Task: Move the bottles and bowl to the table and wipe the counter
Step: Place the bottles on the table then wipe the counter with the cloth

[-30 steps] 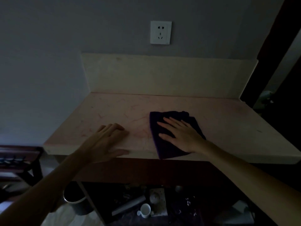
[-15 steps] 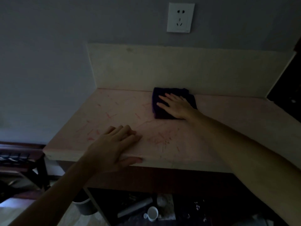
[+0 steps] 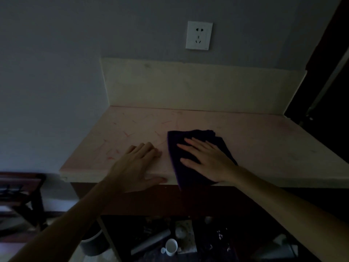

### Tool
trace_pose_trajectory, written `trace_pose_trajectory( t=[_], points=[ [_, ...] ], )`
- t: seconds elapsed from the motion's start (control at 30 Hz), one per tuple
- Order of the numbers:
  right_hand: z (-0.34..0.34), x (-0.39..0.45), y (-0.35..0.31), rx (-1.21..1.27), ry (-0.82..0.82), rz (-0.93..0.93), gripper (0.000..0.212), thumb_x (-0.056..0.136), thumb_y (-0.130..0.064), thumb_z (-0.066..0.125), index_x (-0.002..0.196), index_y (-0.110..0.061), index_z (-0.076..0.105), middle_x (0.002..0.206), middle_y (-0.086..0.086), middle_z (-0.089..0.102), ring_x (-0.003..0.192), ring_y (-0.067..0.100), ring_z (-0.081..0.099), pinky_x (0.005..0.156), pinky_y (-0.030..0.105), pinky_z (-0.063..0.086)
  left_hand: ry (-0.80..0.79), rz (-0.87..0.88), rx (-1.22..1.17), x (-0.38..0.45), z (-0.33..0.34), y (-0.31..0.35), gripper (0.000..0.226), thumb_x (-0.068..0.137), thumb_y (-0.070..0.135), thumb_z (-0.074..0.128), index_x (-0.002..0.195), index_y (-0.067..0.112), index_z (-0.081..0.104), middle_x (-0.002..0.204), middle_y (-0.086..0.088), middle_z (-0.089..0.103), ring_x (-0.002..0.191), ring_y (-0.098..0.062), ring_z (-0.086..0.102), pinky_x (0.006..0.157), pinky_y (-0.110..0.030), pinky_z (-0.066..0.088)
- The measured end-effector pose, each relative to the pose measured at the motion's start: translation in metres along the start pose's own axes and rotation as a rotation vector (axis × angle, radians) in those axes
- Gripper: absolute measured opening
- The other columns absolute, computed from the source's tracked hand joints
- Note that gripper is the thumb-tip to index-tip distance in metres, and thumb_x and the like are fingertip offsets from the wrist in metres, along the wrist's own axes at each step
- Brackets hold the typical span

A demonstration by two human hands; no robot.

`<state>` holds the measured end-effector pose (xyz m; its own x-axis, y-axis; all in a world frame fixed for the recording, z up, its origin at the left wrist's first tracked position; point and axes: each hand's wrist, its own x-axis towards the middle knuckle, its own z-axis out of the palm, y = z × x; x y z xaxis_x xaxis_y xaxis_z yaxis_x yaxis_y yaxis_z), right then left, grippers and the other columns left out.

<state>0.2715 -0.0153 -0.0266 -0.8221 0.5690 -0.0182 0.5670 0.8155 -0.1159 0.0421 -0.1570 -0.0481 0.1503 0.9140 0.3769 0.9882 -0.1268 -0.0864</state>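
A grey painted wall point(image 3: 56, 72) fills the dim upper frame, above a pale cream stone backsplash point(image 3: 188, 87) that rises behind a pale pinkish stone counter point(image 3: 264, 144) streaked with faint red marks. Two bare forearms reach in from the lower edge. A dark purple folded cloth point(image 3: 188, 178) lies on the counter near its front, its near end drooping over the edge. The right hand point(image 3: 209, 161) lies flat on top of the cloth, fingers spread and pressed down, not curled around it. The left hand point(image 3: 136, 167) rests just beside the cloth on the bare counter, fingers together and flat, thumb hooked over the front edge, holding nothing. A dark wooden chair point(image 3: 20, 195) stands at the left. A white square wall socket point(image 3: 199, 35) sits above the backsplash. On the dark shelf below the counter, among clutter too dim to make out, stands a small white cup point(image 3: 171, 246).
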Motion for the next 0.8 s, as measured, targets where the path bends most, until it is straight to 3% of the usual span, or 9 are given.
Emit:
trace_pose_trajectory(
  t=[0.27,0.4,0.6,0.8],
  points=[
    [-0.008,0.178,0.043,-0.004,-0.028,0.060,0.067,0.090,-0.073,0.014,0.152,-0.045,0.014,0.164,-0.011,0.007,0.151,0.012,0.005,0.120,0.043,0.007,0.015,0.016,0.036,0.003,0.004,-0.005,0.084,0.076,0.087,0.040,0.126,0.021,0.057,0.117,0.001,0.054,0.098,-0.020,0.054,0.085,-0.037,0.046],
    [-0.007,0.223,0.050,-0.035,-0.031,0.049,0.070,0.090,-0.074,0.009,0.153,-0.043,0.010,0.164,-0.009,0.004,0.151,0.013,0.003,0.120,0.045,0.006,-0.028,0.022,0.050,0.005,0.007,-0.011,0.083,0.078,0.086,0.036,0.129,0.023,0.055,0.119,-0.001,0.053,0.101,-0.021,0.053,0.087,-0.040,0.046],
    [-0.006,0.193,0.035,-0.033,-0.012,0.045,0.067,0.094,-0.068,0.010,0.154,-0.039,0.010,0.165,-0.006,0.003,0.152,0.015,0.002,0.122,0.044,0.002,-0.051,0.034,0.055,0.004,0.002,-0.006,0.084,0.077,0.085,0.043,0.128,0.020,0.057,0.118,-0.001,0.053,0.101,-0.021,0.054,0.085,-0.037,0.043],
    [0.002,0.080,-0.010,-0.029,0.013,-0.056,0.066,0.093,-0.068,0.009,0.153,-0.041,0.010,0.165,-0.008,0.003,0.152,0.014,0.001,0.122,0.045,0.003,0.043,-0.076,-0.050,-0.015,-0.014,-0.005,0.085,0.072,0.081,0.057,0.124,0.014,0.054,0.120,-0.001,0.052,0.103,-0.022,0.057,0.085,-0.032,0.041]
  ],
)
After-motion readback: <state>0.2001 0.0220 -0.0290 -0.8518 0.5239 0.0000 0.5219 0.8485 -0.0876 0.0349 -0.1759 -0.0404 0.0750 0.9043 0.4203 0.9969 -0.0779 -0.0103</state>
